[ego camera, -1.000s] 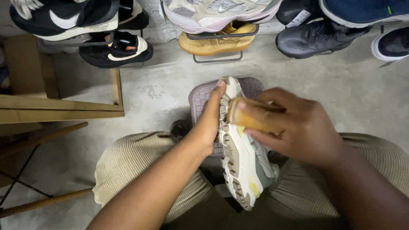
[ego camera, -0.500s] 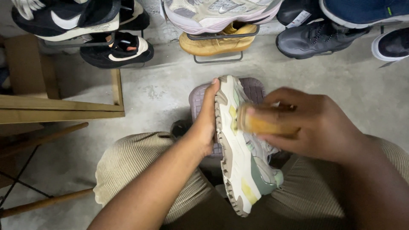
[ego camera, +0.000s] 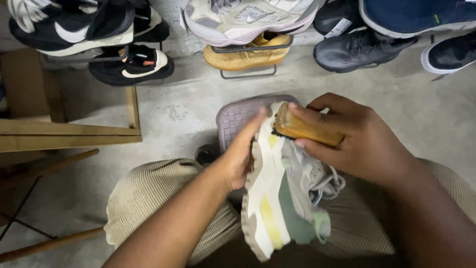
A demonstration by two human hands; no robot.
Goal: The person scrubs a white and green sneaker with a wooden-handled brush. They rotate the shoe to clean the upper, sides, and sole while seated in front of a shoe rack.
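Two hands clean a sneaker [ego camera: 280, 198].
Your left hand [ego camera: 241, 154] grips its sole; your right hand [ego camera: 359, 141], clutching the wooden brush [ego camera: 305, 130], has moved up to the toe, and the shoe now tilts further sideways.

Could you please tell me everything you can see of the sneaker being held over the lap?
The sneaker is chunky, with a cream midsole, yellow patches, green and grey panels and loose grey laces. It lies on its side, toe pointing away, above a purple stool. The left hand grips its sole side; the right hand presses a wooden brush against its toe.

Concrete floor [ego camera: 188, 106]: purple woven stool [ego camera: 238, 116], wire shoe racks [ego camera: 248, 74], wooden frame [ego camera: 69, 131].
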